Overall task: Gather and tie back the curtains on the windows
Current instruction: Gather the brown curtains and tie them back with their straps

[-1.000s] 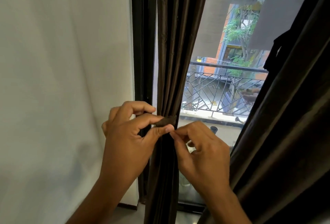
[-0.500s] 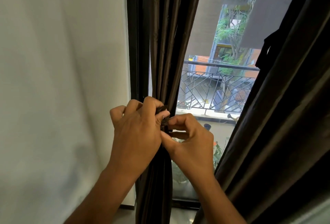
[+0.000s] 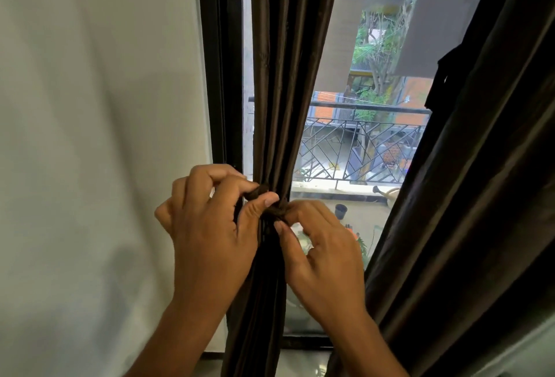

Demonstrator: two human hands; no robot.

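Brown curtain (image 3: 288, 76) cinched, tie (image 3: 271, 205) pinched by left hand (image 3: 210, 235), right hand (image 3: 324, 253)

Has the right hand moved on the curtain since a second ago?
Yes. The right hand has closed in leftward against the gathered curtain, now meeting the left hand at the tie band.

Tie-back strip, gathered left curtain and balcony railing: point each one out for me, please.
tie-back strip (image 3: 271, 211), head view, twisted part between both thumbs.
gathered left curtain (image 3: 288, 76), head view, folds above the tie.
balcony railing (image 3: 369, 107), head view, top rail outside the glass.
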